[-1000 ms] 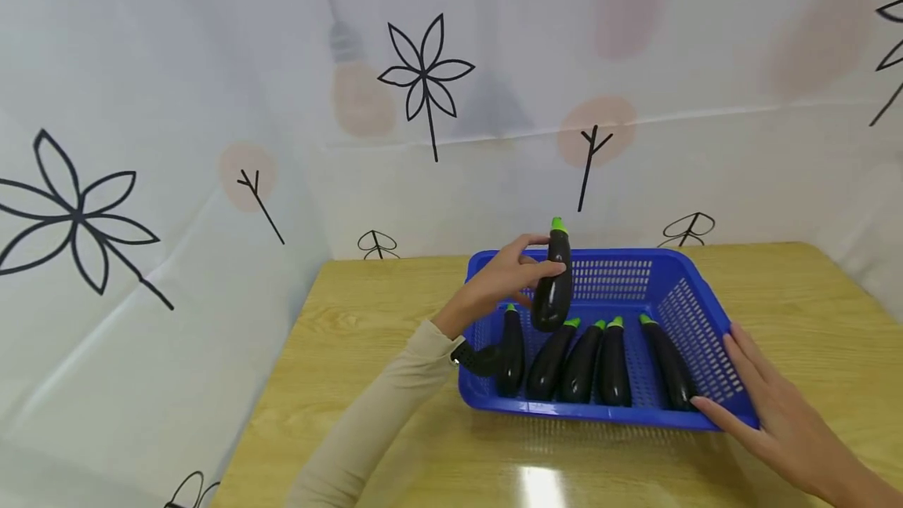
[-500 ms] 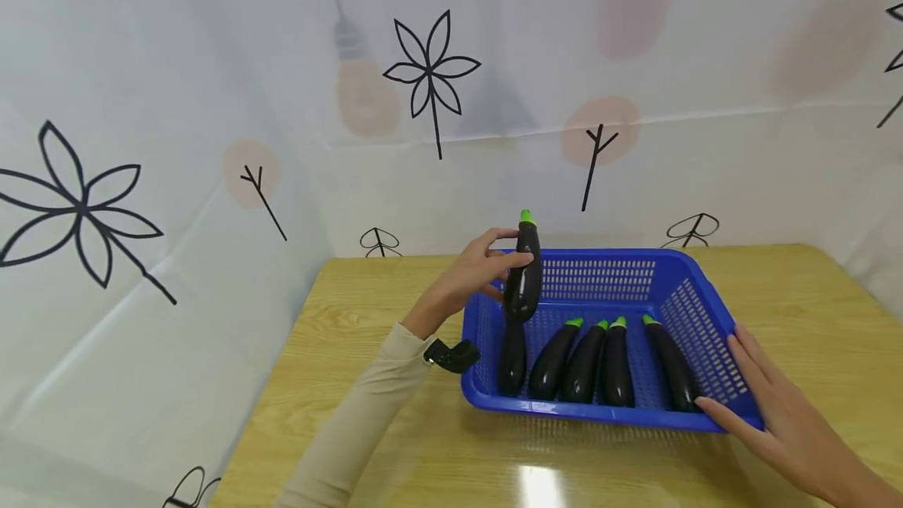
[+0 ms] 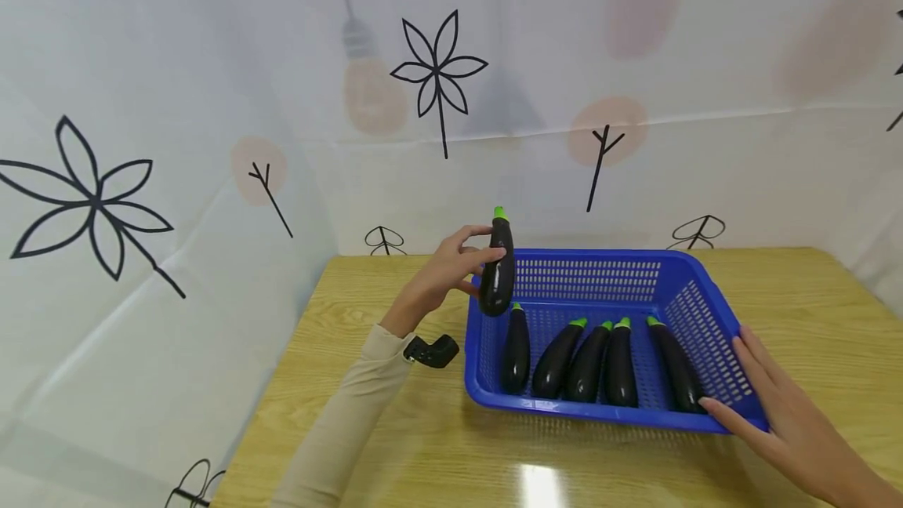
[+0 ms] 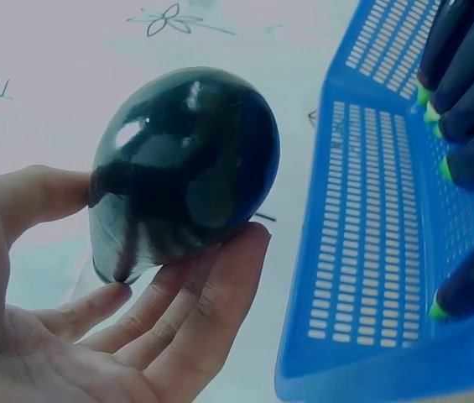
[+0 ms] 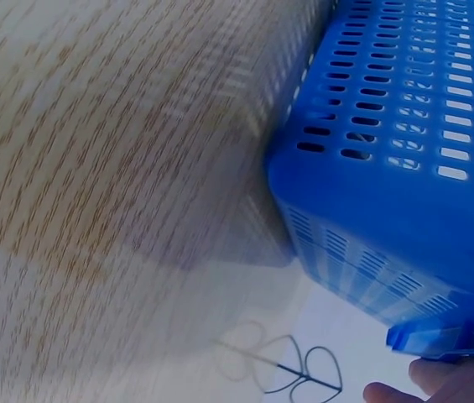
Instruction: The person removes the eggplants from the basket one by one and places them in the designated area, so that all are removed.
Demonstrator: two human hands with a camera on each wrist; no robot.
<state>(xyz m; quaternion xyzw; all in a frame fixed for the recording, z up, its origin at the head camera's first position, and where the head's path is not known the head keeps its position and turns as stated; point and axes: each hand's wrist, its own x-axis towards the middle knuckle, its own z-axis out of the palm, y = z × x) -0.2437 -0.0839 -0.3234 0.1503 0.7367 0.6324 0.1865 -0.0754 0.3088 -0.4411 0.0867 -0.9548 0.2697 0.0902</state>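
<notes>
My left hand (image 3: 444, 269) grips a dark, glossy eggplant (image 3: 498, 269) with a bright green stem end, thumb on one side and fingers on the other. The eggplant stands nearly upright in the air over the left rim of a blue perforated plastic basket (image 3: 592, 411); in the left wrist view its rounded end (image 4: 186, 159) faces the camera. Several more eggplants (image 3: 557, 359) lie side by side in the basket. My right hand (image 3: 790, 422) holds the basket's right front rim, thumb over the edge and fingers along the outer wall. In the right wrist view only fingertips (image 5: 438, 382) show.
The basket stands on a light wood-grain table (image 3: 367, 304), which extends to its left, front and right. A pale curtain (image 3: 494, 179) printed with line-drawn flowers hangs behind and to the left. A black strap device (image 3: 432, 351) sits on my left wrist.
My left hand has carried the eggplant leftward, from above the basket's interior to its left rim. My right hand keeps its hold on the basket, which stays in place.
</notes>
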